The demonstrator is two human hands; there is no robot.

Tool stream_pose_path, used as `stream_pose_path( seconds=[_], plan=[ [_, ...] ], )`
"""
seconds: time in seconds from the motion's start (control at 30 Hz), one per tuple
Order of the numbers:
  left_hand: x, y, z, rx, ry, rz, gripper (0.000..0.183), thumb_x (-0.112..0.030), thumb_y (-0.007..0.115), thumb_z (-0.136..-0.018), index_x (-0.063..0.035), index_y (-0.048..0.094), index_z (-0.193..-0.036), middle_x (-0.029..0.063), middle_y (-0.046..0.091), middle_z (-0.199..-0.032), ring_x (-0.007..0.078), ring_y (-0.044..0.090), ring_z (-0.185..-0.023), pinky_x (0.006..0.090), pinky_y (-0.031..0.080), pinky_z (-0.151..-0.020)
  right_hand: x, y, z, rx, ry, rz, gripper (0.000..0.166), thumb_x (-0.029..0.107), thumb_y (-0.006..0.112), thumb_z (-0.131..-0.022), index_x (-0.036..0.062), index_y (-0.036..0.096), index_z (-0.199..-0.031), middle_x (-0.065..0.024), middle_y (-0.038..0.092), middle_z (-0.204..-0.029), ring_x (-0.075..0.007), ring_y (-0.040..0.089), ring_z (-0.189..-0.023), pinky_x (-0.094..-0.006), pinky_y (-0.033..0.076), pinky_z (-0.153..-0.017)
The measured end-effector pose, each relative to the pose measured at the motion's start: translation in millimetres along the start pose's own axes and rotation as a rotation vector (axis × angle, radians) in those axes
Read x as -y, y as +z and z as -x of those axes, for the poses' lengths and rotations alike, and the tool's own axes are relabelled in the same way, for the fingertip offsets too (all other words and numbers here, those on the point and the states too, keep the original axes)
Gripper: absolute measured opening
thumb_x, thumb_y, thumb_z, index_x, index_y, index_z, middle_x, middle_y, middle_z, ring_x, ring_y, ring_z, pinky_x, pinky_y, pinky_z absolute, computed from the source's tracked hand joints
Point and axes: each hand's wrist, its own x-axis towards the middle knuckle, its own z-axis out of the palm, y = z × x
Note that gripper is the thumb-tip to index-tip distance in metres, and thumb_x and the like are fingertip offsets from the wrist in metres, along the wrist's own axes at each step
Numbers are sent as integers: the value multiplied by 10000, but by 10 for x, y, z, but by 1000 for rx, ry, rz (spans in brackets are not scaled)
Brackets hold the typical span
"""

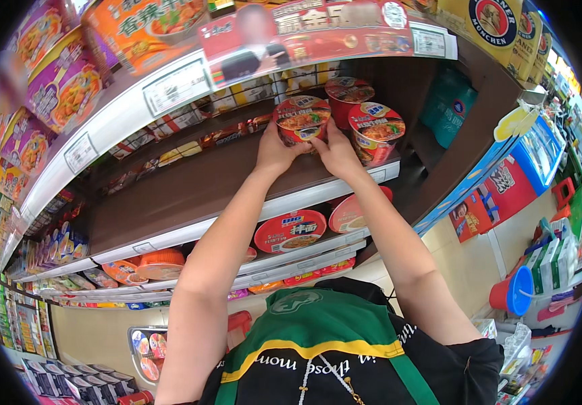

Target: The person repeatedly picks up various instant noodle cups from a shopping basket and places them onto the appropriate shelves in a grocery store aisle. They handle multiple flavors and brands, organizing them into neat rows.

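Between my left hand (278, 152) and my right hand (338, 151) is a red instant noodle cup (302, 119), upright over the brown shelf (179, 197), gripped from both sides with the thumbs at its front. Two similar red noodle cups stand just right of it: one in front (377, 132), close to my right hand, and one behind (350, 96). Whether the held cup rests on the shelf is hidden by my hands.
Price rails edge the upper shelf (119, 119) above my hands, which carries purple noodle tubs (68, 83). Lower shelves hold a red noodle bowl (291, 231) and others. A dark side panel (473, 121) bounds the right. A basket with cups (131, 349) stands on the floor, lower left.
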Motion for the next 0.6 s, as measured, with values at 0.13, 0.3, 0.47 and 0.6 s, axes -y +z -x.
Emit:
stream_pose_path(
  seconds=[0.13, 0.3, 0.47, 0.6],
  plan=[
    [69, 69, -178, -26, 51, -82, 699, -10, 778, -695, 37, 368, -1259, 138, 575, -1169, 204, 589, -1047, 312, 494, -891, -133, 52, -210, 12, 77, 68, 655, 196, 582, -862, -123, 253, -1330, -325, 483, -1218, -414, 479, -1145, -410, 402, -959],
    [14, 79, -264, -79, 50, -275, 684, -108, 805, -692, 40, 421, -1238, 150, 629, -1099, 203, 615, -995, 310, 487, -859, -226, 117, -355, 44, 138, 36, 673, 196, 577, -867, -141, 234, -1337, -329, 439, -1270, -417, 434, -1195, -398, 370, -1001],
    [12, 61, -283, -88, -13, -222, 719, -130, 822, -655, 29, 436, -1241, 181, 633, -1096, 253, 621, -1001, 333, 487, -840, -259, 165, -414, 21, 102, 4, 658, 194, 578, -867, -128, 246, -1335, -324, 477, -1231, -420, 463, -1165, -412, 392, -975],
    [-13, 81, -277, -70, 18, -216, 665, -136, 810, -686, 40, 445, -1214, 151, 643, -1079, 201, 620, -982, 310, 479, -846, -311, 196, -412, -13, 104, 16, 645, 209, 568, -874, -130, 260, -1329, -323, 481, -1229, -420, 472, -1155, -416, 398, -968]
  ],
)
